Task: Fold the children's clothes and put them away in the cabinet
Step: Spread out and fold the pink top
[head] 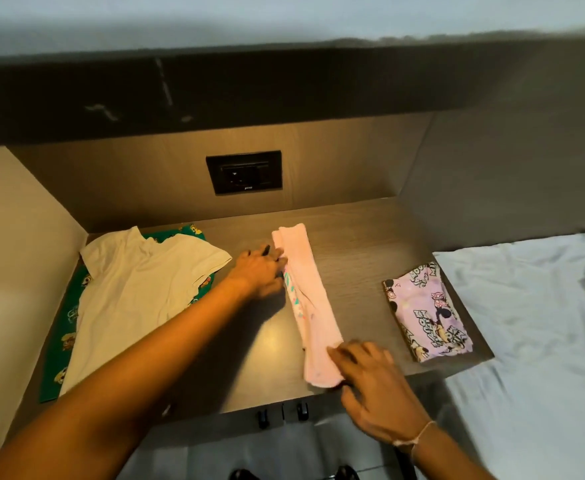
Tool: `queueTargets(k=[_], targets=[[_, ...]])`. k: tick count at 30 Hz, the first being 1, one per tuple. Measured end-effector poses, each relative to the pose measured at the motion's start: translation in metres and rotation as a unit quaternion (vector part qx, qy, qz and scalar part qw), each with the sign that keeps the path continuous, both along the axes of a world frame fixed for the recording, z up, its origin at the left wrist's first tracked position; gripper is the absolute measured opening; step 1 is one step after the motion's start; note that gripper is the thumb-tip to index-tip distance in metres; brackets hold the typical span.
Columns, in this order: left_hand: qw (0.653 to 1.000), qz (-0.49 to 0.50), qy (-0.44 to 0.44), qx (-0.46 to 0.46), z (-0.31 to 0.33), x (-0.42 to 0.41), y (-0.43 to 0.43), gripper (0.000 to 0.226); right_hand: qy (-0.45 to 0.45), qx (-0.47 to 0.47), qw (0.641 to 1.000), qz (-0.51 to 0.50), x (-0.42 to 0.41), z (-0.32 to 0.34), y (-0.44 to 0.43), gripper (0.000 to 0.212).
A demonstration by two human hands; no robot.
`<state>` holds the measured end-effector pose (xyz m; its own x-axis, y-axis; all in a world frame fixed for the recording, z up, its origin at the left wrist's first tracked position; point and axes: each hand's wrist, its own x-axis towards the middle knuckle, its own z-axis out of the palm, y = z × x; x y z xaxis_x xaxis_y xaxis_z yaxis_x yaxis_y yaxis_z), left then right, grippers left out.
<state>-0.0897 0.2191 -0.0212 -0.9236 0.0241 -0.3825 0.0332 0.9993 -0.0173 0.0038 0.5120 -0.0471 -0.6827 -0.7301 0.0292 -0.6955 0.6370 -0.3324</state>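
- cream shirt [138,289] over green printed garment [66,320], desk [353,237] 9 o'clock
- left hand [258,273] at mid-desk pink garment [305,289], 10 o'clock edge, grip unclear
- right hand [370,372] flat, fingers straight, on its 6 o'clock end
- folded lilac cartoon-print garment [426,313], 3 o'clock

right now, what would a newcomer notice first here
A long pink garment lies in the middle of the desk, the left grip at its far edge, the right grip on its near end. A white shirt lies left, a folded lilac print right.
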Motion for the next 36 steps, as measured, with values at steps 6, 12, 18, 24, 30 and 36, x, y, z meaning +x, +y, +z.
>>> queueTargets(k=[6, 12, 18, 24, 30, 36], targets=[[1.0, 0.008, 0.002, -0.005, -0.005, -0.036, -0.011, 0.056, 0.001, -0.036, 0.999, 0.004, 0.009, -0.015, -0.035, 0.054], [0.974, -0.069, 0.137, 0.168, -0.001, 0.068, 0.01, 0.066, 0.0, -0.051, 0.998, 0.044, -0.003, -0.018, -0.018, 0.051], [0.97, -0.11, 0.122, 0.178, -0.043, 0.162, 0.025, 0.07, 0.022, -0.01, 0.994, 0.11, -0.014, -0.031, -0.014, 0.056], [0.96, -0.08, 0.217, 0.161, -0.06, 0.197, 0.048, 0.049, 0.072, -0.084, 0.985, 0.131, -0.002, -0.039, -0.012, 0.029], [0.915, -0.01, 0.332, 0.229, -0.063, 0.223, 0.077, 0.02, 0.028, -0.16, 0.982, 0.097, 0.022, -0.035, -0.009, 0.016], [0.824, 0.189, 0.278, 0.457, -0.01, 0.223, 0.092, 0.023, -0.113, -0.247, 0.962, -0.002, 0.025, 0.017, -0.008, 0.018]])
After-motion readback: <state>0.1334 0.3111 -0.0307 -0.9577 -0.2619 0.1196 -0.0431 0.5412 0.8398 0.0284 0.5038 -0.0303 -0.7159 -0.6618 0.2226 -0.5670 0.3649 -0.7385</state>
